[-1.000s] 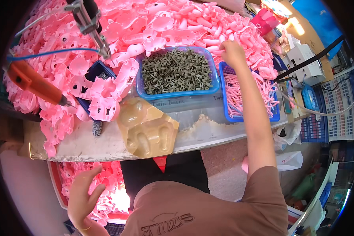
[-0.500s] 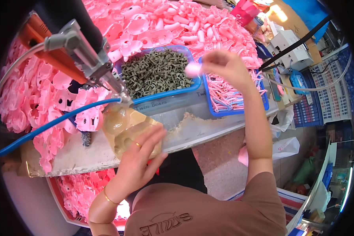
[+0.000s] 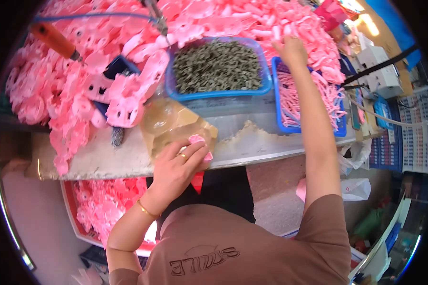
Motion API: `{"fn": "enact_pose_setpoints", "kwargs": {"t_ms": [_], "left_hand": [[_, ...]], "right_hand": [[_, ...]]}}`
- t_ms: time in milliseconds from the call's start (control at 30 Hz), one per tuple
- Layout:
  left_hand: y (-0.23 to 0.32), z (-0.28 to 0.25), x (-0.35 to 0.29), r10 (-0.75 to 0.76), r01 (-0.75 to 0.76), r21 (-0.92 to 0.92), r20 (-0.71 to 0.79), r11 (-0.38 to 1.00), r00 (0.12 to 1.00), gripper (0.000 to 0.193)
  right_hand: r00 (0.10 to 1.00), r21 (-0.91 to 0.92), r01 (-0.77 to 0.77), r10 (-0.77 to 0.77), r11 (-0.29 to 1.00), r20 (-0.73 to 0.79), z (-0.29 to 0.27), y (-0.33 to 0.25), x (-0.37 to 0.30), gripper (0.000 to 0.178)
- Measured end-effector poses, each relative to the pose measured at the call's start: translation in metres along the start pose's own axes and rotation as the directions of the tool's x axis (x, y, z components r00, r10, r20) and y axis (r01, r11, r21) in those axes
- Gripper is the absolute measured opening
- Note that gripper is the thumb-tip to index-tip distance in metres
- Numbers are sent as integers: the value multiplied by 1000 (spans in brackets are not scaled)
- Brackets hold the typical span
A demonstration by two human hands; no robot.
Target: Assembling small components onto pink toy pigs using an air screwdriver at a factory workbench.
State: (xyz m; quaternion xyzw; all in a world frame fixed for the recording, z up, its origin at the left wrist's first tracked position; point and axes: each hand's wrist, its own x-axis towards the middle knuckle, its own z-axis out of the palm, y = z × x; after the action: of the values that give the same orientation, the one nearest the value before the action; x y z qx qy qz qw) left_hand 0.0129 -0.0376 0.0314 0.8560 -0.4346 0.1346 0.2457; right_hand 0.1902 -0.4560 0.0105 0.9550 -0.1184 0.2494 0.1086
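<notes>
My left hand (image 3: pixel 176 164) is at the near edge of the bench, over the front corner of a tan moulded block (image 3: pixel 169 116). Its fingers are closed on a small pink plastic part (image 3: pixel 197 139) that partly shows past the fingertips. My right hand (image 3: pixel 292 51) reaches far across to a heap of pink plastic parts (image 3: pixel 252 19), its fingers apart beside short rounded pieces. Under the right forearm stands a blue tray of thin pink and pale sticks (image 3: pixel 306 97). A blue-rimmed tub of small grey-green metal parts (image 3: pixel 216 66) sits to its left.
An orange-handled tool (image 3: pixel 54 40) and a metal-tipped tool (image 3: pixel 158 19) hang over the left heap, with a blue hose above. Pink shells (image 3: pixel 126 99) lie left of the block, beside a small brush (image 3: pixel 117 137). Below the bench is a red-rimmed bin (image 3: pixel 71 202) of pink parts.
My right hand has moved from above the stick tray to the far pink heap; the pink piece it held no longer shows there. Pink now shows at my left fingertips. The view has shifted.
</notes>
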Motion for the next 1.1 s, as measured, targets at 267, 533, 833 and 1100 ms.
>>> {"fn": "enact_pose_setpoints", "kwargs": {"t_ms": [267,533,833,1100], "left_hand": [[-1,18,-25,-94,93,-75,-5,993,996,36],[-1,3,-34,-26,29,-163,22,986,999,35],[-5,-7,-59,-23,15,-157,-50,987,998,38],[16,24,-42,-96,77,204,82,976,992,48]], "right_hand": [[989,357,-144,144,923,26,-29,9,8,32],[802,933,-320,-476,165,360,-153,-114,-69,20],[654,940,-237,-674,247,342,-149,-196,-138,20],[713,930,-108,-624,351,318,-144,-206,-139,23]]}}
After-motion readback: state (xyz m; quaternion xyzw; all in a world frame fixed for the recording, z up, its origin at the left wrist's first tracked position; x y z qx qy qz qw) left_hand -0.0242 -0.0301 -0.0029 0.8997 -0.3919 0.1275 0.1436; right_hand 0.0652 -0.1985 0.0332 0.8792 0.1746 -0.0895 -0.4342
